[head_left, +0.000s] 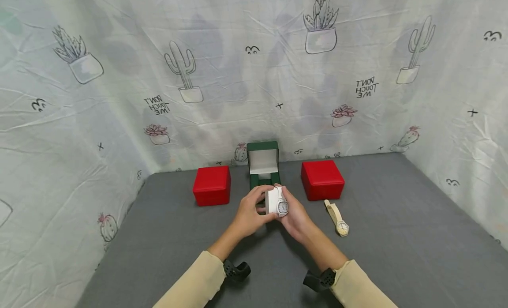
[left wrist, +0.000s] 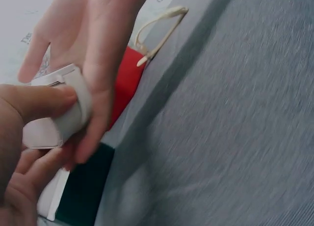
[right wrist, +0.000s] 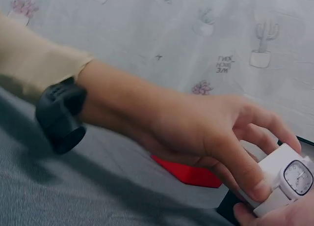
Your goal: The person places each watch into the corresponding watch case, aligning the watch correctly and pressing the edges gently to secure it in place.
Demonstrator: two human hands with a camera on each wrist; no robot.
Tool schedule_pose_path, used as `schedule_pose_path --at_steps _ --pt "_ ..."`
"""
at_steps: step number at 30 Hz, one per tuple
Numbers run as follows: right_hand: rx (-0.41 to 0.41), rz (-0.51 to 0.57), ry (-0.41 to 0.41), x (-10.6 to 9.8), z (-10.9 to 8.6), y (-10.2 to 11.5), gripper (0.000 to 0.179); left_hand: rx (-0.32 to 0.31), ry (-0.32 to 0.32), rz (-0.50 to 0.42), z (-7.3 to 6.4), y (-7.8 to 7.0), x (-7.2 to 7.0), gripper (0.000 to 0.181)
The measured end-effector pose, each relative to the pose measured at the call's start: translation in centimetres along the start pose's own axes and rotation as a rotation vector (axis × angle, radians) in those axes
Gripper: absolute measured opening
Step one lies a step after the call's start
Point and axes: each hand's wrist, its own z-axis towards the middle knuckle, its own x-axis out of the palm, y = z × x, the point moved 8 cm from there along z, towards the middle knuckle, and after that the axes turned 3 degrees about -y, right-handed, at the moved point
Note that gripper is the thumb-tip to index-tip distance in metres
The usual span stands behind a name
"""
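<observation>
"So, where do you have the white watch (head_left: 283,207), and which way does it face?"

"I see it above the grey table (head_left: 397,219), between both hands, strapped round a white cushion (head_left: 273,201). On my head view its dial faces up toward the camera, at the cushion's near right; the strap runs away from the person, leaning slightly left. I can't tell the cushion's own long axis, since the hands cover part of it."

"And those hands?"

"The left hand (head_left: 251,211) pinches the cushion between thumb and fingers. The right hand (head_left: 296,216) supports it from the right, fingers fairly straight."

"Anything in the way?"

"From my view, the hands hide the near part of the green box (head_left: 263,160), which stands just beyond them, lid raised. A red box (head_left: 211,185) sits left of it, a second red box (head_left: 323,180) right. Near the second lies a cream-strapped watch (head_left: 337,215), dial toward the person, strap pointing away and left."
</observation>
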Motion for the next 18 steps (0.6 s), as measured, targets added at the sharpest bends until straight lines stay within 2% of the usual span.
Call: schedule_pose_path --at_steps 2,6,9,14,18 --pt "0.018 -0.005 0.008 0.1 0.0 0.0 0.054 -0.008 0.062 0.007 0.0 0.1 0.1 0.077" --pt "0.02 -0.124 0.035 -0.2 0.3 0.4 0.054 -0.023 0.155 0.001 0.2 0.3 -0.1 0.084" --pt "-0.041 -0.268 0.055 -0.8 0.4 1.4 0.058 -0.06 0.15 -0.08 0.5 0.7 -0.7 0.082" --pt "-0.163 -0.471 0.136 -1.8 0.4 2.9 0.065 -0.182 0.141 -0.27 0.9 2.0 -1.7 0.078" --pt "-0.232 -0.573 0.18 -2.0 0.4 3.3 0.069 -0.226 0.177 -0.329 1.0 2.5 -1.9 0.076"
